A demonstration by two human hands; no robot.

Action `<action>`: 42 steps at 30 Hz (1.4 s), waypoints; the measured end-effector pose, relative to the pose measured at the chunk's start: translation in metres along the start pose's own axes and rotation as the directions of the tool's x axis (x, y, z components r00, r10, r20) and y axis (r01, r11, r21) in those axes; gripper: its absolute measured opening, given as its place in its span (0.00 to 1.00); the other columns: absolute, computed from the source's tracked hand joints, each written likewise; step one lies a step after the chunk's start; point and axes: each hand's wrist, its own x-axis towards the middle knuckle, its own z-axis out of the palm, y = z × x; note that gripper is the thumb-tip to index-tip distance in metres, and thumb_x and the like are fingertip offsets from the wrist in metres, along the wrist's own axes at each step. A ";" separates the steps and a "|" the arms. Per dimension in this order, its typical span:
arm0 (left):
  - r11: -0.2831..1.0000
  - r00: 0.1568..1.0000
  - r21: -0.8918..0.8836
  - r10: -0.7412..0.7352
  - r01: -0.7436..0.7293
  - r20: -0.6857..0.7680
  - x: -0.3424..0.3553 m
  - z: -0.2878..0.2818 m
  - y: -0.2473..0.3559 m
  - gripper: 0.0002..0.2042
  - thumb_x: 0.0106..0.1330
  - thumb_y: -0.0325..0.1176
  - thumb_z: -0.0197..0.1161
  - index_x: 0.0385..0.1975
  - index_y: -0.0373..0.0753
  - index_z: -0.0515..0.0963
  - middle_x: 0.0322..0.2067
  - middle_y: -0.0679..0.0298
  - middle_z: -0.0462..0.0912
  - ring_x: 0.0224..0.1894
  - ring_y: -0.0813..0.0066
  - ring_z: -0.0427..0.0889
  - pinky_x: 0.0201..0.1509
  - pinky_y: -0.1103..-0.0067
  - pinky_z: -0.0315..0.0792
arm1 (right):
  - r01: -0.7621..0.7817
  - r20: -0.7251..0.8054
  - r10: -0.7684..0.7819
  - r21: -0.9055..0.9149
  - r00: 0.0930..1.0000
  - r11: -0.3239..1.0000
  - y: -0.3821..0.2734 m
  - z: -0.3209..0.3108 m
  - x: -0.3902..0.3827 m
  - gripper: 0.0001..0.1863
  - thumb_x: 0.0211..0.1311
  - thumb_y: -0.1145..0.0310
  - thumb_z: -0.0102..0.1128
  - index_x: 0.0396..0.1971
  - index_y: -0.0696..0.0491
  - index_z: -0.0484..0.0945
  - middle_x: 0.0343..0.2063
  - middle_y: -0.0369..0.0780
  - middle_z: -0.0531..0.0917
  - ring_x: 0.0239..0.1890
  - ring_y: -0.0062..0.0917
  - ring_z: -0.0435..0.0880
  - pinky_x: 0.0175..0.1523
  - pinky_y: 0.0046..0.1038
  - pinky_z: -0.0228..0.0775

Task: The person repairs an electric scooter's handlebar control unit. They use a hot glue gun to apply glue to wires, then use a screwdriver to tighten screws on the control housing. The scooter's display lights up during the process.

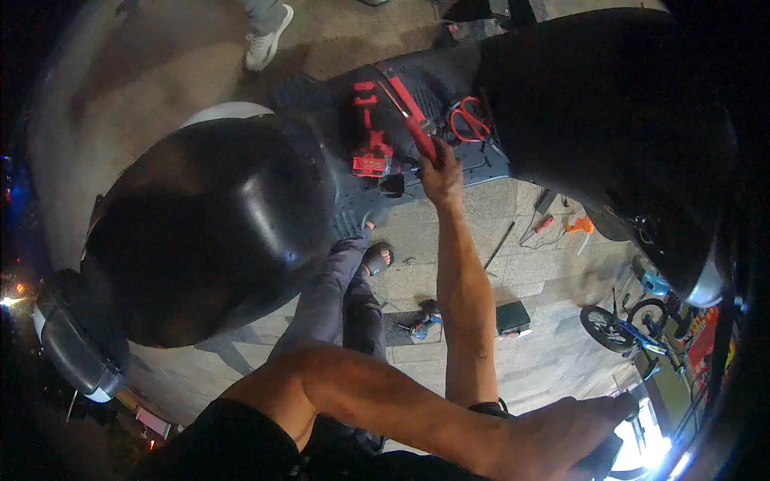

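Note:
My right hand (442,172) is closed round the red handle of a screwdriver (421,138). The shaft points up and left above a dark, ridged footboard. On that board lie a red and black cordless power tool (372,148), a long red-handled tool (407,94) beside the screwdriver's shaft, and a red looped thing (468,120), perhaps a tool's handles. My left arm crosses in front of the right one, and my left hand (589,429) is at the lower right, away from the board. Its fingers are too dark and blurred to read.
Large black rounded body parts (216,224) flank the footboard. On the paving lie an orange tool (579,224), a red-handled tool (544,224) and a dark box (512,318). A blue bicycle (634,330) is at right. Another person's white shoe (269,38) shows far left.

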 end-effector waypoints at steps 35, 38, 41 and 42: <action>0.952 0.986 -0.279 0.152 -0.128 0.068 0.023 -0.011 -0.046 0.21 0.58 0.33 0.62 0.48 0.29 0.67 0.41 0.45 0.74 0.41 0.50 0.78 0.44 0.63 0.74 | 0.099 -0.061 -0.132 -0.386 0.989 0.917 0.044 -0.034 0.020 0.08 0.53 0.68 0.60 0.33 0.53 0.80 0.29 0.44 0.83 0.34 0.42 0.81 0.37 0.38 0.74; 0.950 0.986 -0.282 0.154 -0.132 0.058 0.025 -0.012 -0.046 0.22 0.57 0.32 0.62 0.49 0.28 0.67 0.41 0.44 0.74 0.41 0.50 0.78 0.44 0.62 0.73 | 0.063 0.064 -0.041 -0.385 0.997 0.921 0.033 -0.029 -0.011 0.10 0.52 0.68 0.61 0.35 0.52 0.79 0.30 0.44 0.82 0.34 0.42 0.81 0.37 0.38 0.74; 0.949 0.986 -0.284 0.158 -0.134 0.062 0.025 -0.007 -0.047 0.22 0.57 0.32 0.62 0.49 0.28 0.66 0.41 0.44 0.74 0.41 0.49 0.78 0.44 0.62 0.73 | 0.058 0.138 0.005 -0.450 0.990 0.891 0.029 -0.020 -0.042 0.14 0.51 0.67 0.63 0.40 0.49 0.78 0.33 0.44 0.81 0.35 0.42 0.81 0.37 0.39 0.74; 0.950 0.986 -0.285 0.155 -0.131 0.064 0.025 -0.007 -0.048 0.22 0.57 0.32 0.62 0.49 0.28 0.66 0.41 0.44 0.74 0.41 0.48 0.78 0.44 0.62 0.73 | 0.058 0.145 0.014 -0.481 0.989 0.875 0.031 -0.017 -0.049 0.16 0.51 0.67 0.63 0.42 0.49 0.78 0.34 0.44 0.81 0.35 0.42 0.81 0.37 0.40 0.75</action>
